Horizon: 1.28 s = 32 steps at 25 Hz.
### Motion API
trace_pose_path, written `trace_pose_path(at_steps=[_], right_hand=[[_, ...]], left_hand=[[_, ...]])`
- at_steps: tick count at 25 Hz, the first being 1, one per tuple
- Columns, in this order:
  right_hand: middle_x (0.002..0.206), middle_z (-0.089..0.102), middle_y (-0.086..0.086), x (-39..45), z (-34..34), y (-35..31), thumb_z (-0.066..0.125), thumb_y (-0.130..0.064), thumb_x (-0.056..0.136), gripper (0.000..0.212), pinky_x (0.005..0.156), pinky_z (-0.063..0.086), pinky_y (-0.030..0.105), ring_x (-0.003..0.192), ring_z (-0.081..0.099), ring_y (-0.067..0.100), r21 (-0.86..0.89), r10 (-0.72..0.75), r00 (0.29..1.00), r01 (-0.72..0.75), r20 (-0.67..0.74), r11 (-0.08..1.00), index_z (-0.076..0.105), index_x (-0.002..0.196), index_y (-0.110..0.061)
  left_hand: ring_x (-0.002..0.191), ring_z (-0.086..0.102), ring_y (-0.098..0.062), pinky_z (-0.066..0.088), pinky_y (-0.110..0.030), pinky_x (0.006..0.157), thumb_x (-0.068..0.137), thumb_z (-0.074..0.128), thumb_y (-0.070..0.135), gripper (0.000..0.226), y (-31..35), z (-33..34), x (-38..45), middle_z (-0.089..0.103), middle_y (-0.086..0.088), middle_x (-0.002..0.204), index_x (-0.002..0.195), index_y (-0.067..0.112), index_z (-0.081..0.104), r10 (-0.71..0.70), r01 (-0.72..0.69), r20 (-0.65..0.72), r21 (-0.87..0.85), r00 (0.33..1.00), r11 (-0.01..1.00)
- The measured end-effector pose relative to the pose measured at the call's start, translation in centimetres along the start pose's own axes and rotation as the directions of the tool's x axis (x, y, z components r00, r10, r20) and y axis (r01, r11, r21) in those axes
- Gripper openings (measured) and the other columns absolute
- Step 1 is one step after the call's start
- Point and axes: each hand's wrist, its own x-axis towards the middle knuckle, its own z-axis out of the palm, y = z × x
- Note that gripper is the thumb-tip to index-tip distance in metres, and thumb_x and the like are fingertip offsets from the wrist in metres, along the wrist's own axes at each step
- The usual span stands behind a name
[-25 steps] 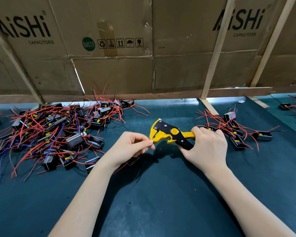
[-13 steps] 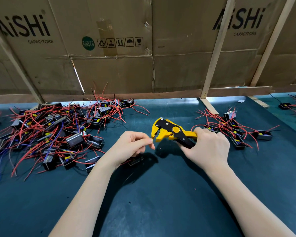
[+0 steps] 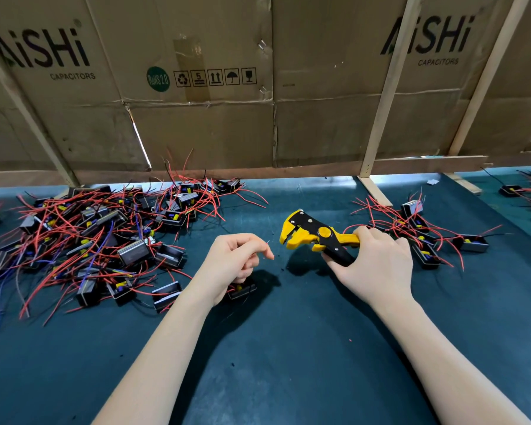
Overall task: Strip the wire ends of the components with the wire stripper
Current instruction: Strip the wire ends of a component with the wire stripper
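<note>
I see my right hand (image 3: 377,265) with its fingers wrapped around the handles of the wire stripper (image 3: 314,237). The tool is yellow and black. It is up off the table, and its jaws point left and stand a little apart. Nothing sits between the jaws.

My left hand (image 3: 230,262) is just to the left of the tool, not touching it. Its fingers are curled. The thumb and first finger look pinched on a very thin wire end (image 3: 269,242) that pokes up near the fingertips. The wire is too small for me to be sure. Under this hand a small black component (image 3: 242,290) lies on the dark green mat (image 3: 288,348), partly hidden by my palm.

On the left side there is a big pile of components (image 3: 98,240) with red and blue wires all tangled. On the right, past my right hand, there is a smaller pile (image 3: 426,234) with red wires. A few more parts (image 3: 524,191) lie at the far right edge.

At the far side stands a wall of brown cardboard (image 3: 196,118) with wooden strips (image 3: 387,93) leaning on it.
</note>
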Motion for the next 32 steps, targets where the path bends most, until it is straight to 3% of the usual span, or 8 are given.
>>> trace_pose_path(at_steps=[5,11,17,21,23,26,29,32], right_hand=[[0.077,0.063,0.001,0.1,0.0,0.2,0.068,-0.065,0.07,0.055,0.071,0.029,0.037,0.077,0.061,0.031,0.049,0.011,0.999,-0.009,-0.048,0.999,0.061,0.086,-0.013],[0.074,0.061,-0.001,0.1,0.2,0.2,0.072,-0.064,0.07,0.052,0.071,0.031,0.038,0.076,0.061,0.03,0.082,0.039,0.999,-0.036,-0.034,0.996,0.059,0.084,-0.015],[0.075,0.06,0.0,0.1,-0.1,0.3,0.071,-0.062,0.071,0.05,0.073,0.033,0.038,0.078,0.06,0.03,0.088,0.075,0.997,-0.073,-0.012,0.993,0.058,0.083,-0.016],[0.076,0.061,-0.001,0.1,-0.6,0.1,0.072,-0.062,0.072,0.05,0.074,0.036,0.039,0.078,0.06,0.03,0.141,0.13,0.991,-0.132,0.026,0.981,0.055,0.08,-0.015],[0.074,0.06,-0.003,0.4,-1.2,0.2,0.073,-0.061,0.072,0.049,0.075,0.043,0.042,0.075,0.059,0.029,0.253,0.197,0.98,-0.195,0.016,0.948,0.053,0.075,-0.016],[0.069,0.06,-0.006,1.1,-2.2,0.6,0.073,-0.06,0.071,0.046,0.072,0.046,0.039,0.072,0.057,0.024,0.463,0.324,0.946,-0.294,0.015,0.836,0.055,0.073,-0.018],[0.064,0.056,-0.01,1.7,-2.9,1.7,0.075,-0.06,0.072,0.045,0.067,0.035,0.031,0.069,0.053,0.019,0.595,0.426,0.904,-0.362,0.036,0.718,0.056,0.073,-0.019],[0.062,0.054,-0.011,2.2,-3.8,3.3,0.071,-0.068,0.068,0.053,0.066,0.027,0.027,0.068,0.048,0.019,0.637,0.505,0.863,-0.396,0.012,0.661,0.056,0.072,-0.017]], left_hand=[[0.043,0.01,-0.013,0.014,-0.016,0.04,0.086,0.058,0.012,0.025,-0.1,0.0,0.2,0.019,0.003,0.048,0.066,0.011,0.073,0.004,-0.007,-0.088,-0.028,0.996,1.0],[0.042,0.009,-0.014,0.013,-0.018,0.04,0.088,0.067,0.03,0.021,-0.4,-0.4,0.3,0.015,0.005,0.045,0.078,0.016,0.079,-0.013,0.013,-0.033,0.012,0.999,1.0],[0.044,0.027,-0.012,0.027,-0.018,0.042,0.086,0.073,0.028,0.015,-0.1,-0.7,0.3,0.034,0.002,0.053,0.085,0.013,0.075,0.031,-0.032,0.042,0.023,0.999,0.999],[0.059,0.041,-0.006,0.034,-0.018,0.056,0.067,0.088,0.039,0.032,0.0,-3.6,-0.6,0.049,0.016,0.065,0.093,0.028,0.074,0.039,-0.162,0.258,0.478,0.965,0.863],[0.055,0.04,-0.006,0.032,-0.018,0.054,0.067,0.089,0.031,0.03,0.0,-4.3,-1.1,0.047,0.013,0.061,0.092,0.023,0.074,-0.097,-0.107,0.348,0.524,0.933,0.845],[0.047,0.042,-0.005,0.035,-0.015,0.049,0.075,0.084,0.024,0.017,0.2,-4.0,-1.0,0.055,0.008,0.057,0.082,0.012,0.073,-0.113,-0.042,0.244,0.55,0.963,0.834],[0.046,0.05,-0.007,0.044,-0.02,0.045,0.086,0.073,0.011,0.012,0.6,-1.2,-1.1,0.063,0.0,0.065,0.094,0.003,0.07,-0.012,-0.067,0.241,0.317,0.971,0.946],[0.104,0.067,-0.008,0.055,-0.025,0.086,0.087,0.07,0.004,0.067,0.5,2.9,-1.5,0.063,0.002,0.121,0.145,0.018,0.039,0.096,-0.104,0.373,0.003,0.923,0.995]])
